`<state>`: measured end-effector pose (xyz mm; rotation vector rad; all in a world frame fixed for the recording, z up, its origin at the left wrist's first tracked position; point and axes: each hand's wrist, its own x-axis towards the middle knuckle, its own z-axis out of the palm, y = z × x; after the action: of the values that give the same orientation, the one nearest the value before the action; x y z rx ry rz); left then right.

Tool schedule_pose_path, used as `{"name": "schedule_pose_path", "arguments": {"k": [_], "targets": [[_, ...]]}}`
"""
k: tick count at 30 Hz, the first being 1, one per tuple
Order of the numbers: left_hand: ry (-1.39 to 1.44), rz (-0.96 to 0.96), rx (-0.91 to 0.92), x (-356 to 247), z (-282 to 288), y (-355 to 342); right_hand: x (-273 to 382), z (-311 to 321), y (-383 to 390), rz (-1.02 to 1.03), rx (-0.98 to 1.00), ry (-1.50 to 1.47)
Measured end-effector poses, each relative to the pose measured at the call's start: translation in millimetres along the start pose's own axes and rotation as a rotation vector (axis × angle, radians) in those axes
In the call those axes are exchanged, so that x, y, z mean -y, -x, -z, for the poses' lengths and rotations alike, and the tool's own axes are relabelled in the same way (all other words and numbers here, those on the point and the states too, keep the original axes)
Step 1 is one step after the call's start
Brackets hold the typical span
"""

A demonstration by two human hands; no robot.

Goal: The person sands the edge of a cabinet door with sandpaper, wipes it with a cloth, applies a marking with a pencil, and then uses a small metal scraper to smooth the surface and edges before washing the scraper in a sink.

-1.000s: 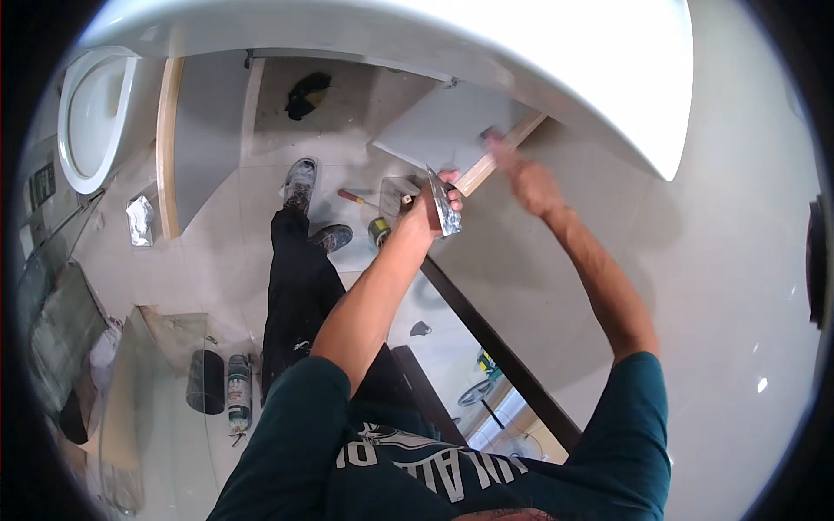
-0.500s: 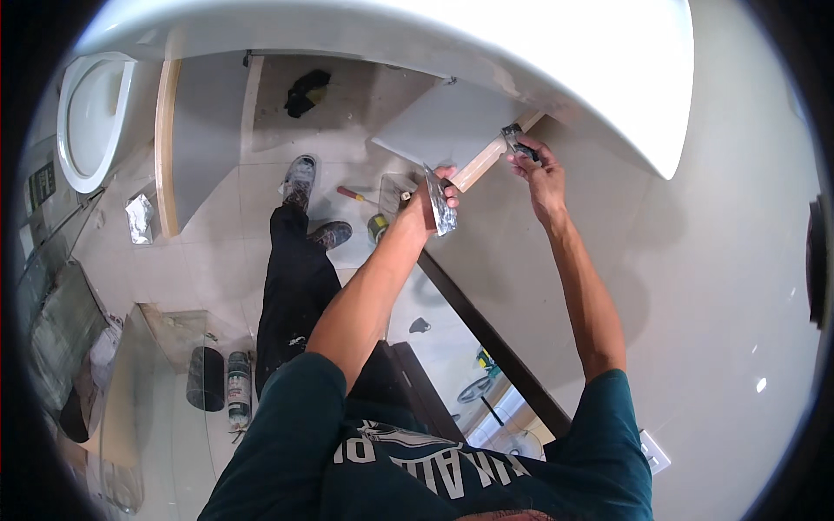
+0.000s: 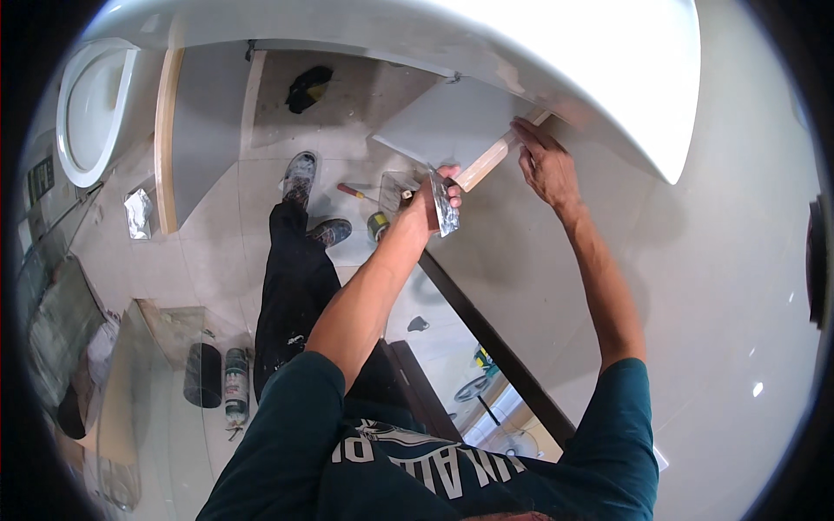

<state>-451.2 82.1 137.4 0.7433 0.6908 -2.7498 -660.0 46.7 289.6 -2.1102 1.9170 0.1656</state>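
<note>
My left hand (image 3: 426,206) is closed round a wide metal putty knife (image 3: 446,207), whose blade is smeared with grey-white filler. Just beyond it is the pale wooden edge (image 3: 484,163) of a grey cabinet panel (image 3: 460,122), under the white basin. My right hand (image 3: 551,174) is at the far part of that edge, its back towards me and its forefinger reaching along the wood. Its fingers hide the small putty knife seen in it a moment earlier.
Overhead bulges the white basin (image 3: 599,61). A second grey panel (image 3: 207,130) stands left, near the toilet (image 3: 91,113). On the floor lie a red-handled tool (image 3: 351,190), a tape measure (image 3: 377,226) and a dark cloth (image 3: 309,89). A dark frame bar (image 3: 495,339) slants beside me.
My right hand has moved up against the panel's wooden edge and turned, so its small putty knife no longer shows. My left hand has hardly moved.
</note>
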Motion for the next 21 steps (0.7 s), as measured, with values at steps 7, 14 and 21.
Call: {"name": "schedule_pose_path", "arguments": {"k": [7,14,21], "targets": [[-0.029,0.024,-0.044,0.7,-7.1,2.0,-27.7,-20.1,3.7,0.033,0.083,0.004],[-0.022,0.058,-0.022,-1.5,-0.8,-1.6,-34.1,-15.0,-0.2,0.068,0.059,0.114],[-0.019,0.101,0.037,-2.7,7.3,-5.4,-35.8,-7.7,-6.6,0.034,0.147,0.127]]}}
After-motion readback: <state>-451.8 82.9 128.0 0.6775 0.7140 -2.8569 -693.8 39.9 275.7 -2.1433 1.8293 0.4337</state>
